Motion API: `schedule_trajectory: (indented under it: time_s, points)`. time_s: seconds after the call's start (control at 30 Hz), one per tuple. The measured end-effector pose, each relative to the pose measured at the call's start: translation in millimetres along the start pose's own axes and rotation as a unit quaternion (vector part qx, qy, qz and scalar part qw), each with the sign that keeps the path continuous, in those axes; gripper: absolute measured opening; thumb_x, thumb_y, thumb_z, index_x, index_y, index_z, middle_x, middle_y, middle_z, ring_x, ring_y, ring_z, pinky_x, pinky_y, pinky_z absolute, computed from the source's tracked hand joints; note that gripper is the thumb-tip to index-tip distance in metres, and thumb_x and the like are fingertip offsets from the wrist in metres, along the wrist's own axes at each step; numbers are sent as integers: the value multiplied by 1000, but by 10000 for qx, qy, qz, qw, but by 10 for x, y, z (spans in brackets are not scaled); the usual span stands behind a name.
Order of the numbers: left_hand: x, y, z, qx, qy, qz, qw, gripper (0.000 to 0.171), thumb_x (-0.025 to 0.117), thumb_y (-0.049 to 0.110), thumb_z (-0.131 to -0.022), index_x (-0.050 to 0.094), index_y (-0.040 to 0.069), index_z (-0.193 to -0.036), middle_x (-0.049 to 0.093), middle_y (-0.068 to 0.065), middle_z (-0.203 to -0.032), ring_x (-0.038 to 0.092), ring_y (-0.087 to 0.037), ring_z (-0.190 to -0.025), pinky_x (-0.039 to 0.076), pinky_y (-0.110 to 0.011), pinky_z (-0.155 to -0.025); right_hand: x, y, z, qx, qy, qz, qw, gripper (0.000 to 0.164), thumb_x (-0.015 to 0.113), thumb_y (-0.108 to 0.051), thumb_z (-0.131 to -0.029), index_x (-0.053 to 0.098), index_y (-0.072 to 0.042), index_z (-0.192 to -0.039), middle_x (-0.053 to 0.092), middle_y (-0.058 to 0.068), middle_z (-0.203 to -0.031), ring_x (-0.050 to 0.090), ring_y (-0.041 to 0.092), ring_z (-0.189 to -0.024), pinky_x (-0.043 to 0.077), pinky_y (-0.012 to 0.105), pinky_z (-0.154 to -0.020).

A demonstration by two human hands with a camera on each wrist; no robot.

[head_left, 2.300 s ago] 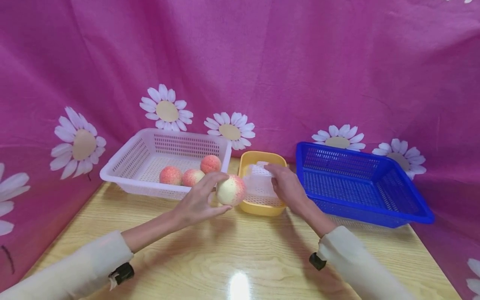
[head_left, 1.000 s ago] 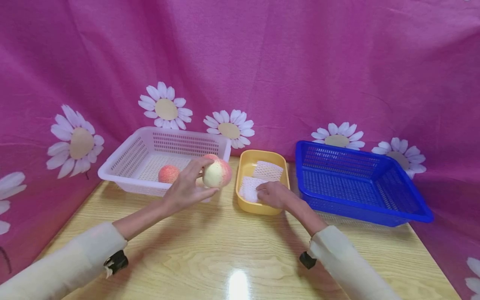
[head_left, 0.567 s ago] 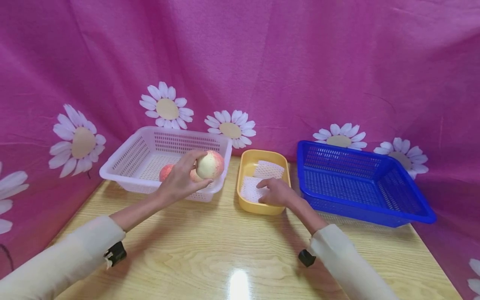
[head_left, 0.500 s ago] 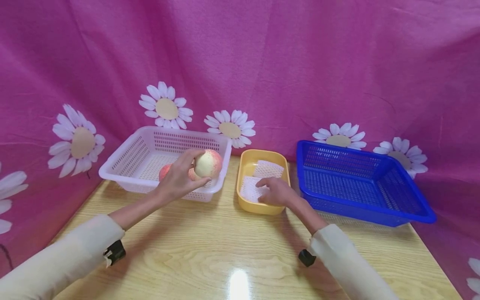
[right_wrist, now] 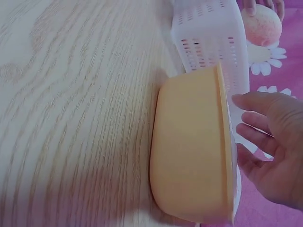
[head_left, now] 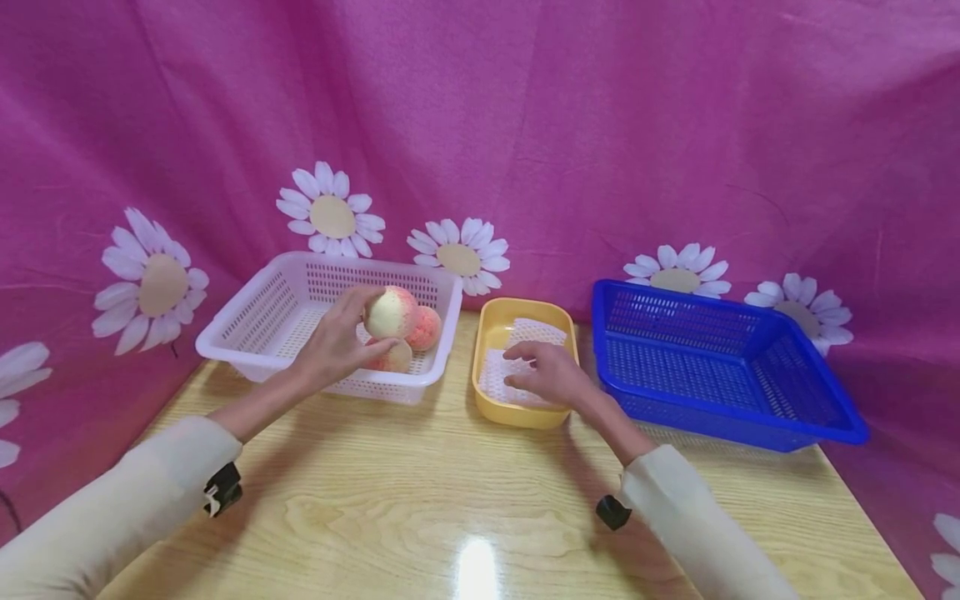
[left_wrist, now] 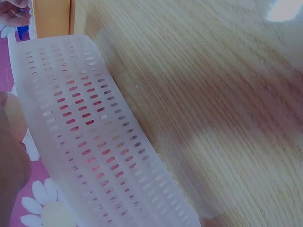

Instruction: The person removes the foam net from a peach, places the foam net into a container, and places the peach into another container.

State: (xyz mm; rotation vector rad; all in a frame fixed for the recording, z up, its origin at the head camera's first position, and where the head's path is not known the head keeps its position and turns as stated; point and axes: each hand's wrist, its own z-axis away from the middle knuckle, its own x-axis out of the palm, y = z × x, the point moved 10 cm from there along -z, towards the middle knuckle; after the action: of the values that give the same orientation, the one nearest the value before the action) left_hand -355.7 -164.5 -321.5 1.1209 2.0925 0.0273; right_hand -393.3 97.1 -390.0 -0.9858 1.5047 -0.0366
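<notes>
In the head view my left hand (head_left: 333, 337) grips a cream and pink peach (head_left: 392, 312) between thumb and fingers, over the right part of the white basket (head_left: 375, 387). A redder peach (head_left: 426, 328) and a paler peach (head_left: 396, 357) lie in the basket below it. My right hand (head_left: 555, 375) hovers over the yellow bin (head_left: 522, 415), thumb and fingers apart and holding nothing. White foam fruit nets, one at the back (head_left: 536, 332) and one in front (head_left: 495, 375), lie in the bin, partly covered by that hand.
To the right of the bin stands a blue basket (head_left: 727, 425). All three containers stand along the far side of the wooden table (head_left: 420, 500). Close behind them hangs a magenta flowered cloth (head_left: 555, 150).
My left hand has carried the peach leftward from beside the yellow bin to above the white basket. My right hand has let go of a foam net in the bin, spread its fingers and risen slightly.
</notes>
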Motion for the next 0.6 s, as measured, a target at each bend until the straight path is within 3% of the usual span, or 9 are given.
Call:
schedule_trajectory:
  time_s: [0.4,0.6]
  points:
    - [42,-117,-31,-286,-60,76,9995,69,89,3,-71,52,-2,-129,54,-19,-120,52,-27,-94,52,-43,-74,86,-422,-51,-688,16,-188,9975,32,68,-16,-93,69,-3,-123,69,9,-120,62,27,-114,51,43,-94]
    - [97,-105,-40,-254,-207,79,9994,69,89,4,-71,51,-3,-129,54,-20,-119,51,-27,-93,51,-41,-75,139,-645,-61,-1098,-21,-75,9939,34,67,-17,-96,68,-5,-127,69,8,-122,61,24,-118,48,41,-100]
